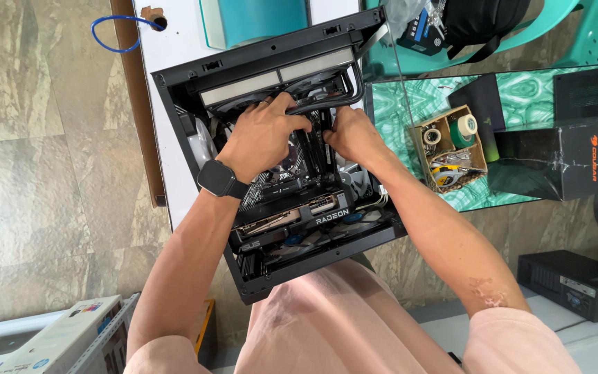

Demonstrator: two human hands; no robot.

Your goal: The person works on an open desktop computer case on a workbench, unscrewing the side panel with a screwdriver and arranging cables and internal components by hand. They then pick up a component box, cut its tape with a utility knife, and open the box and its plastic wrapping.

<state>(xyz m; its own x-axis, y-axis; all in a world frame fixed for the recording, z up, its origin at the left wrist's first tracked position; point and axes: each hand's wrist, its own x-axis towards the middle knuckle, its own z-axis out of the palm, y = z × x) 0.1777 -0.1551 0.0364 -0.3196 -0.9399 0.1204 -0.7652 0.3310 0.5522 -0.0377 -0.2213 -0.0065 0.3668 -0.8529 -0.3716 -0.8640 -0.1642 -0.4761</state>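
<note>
Obs.: black computer case [174,104] lies open on its side on a white table [174,41], open face up toward the person leaning over it. Both hands are deep inside, near the top end. Left hand [261,135], smartwatch [220,179] on the wrist, is curled over a pair of black cooler tubes [344,97]; fingers bent, a ring visible on one. Right hand [354,135] sits just beside it, fingers tucked down against the board by the tubes (cannot tell what, if anything, they pinch; fingertips hidden). The two hands nearly touch.

Above the hands: long radiator [278,76] with pale strip along the case's upper wall. Below the hands: motherboard [278,187], then a graphics card [313,218] lying across the lower part of the case.

Surroundings: green glass-topped table [410,111] to the person's right, bearing a small cardboard box [420,149] with tape rolls [461,128] and a dark carton [562,159]. Blue cable loop [115,34] at the white table's far corner.
</note>
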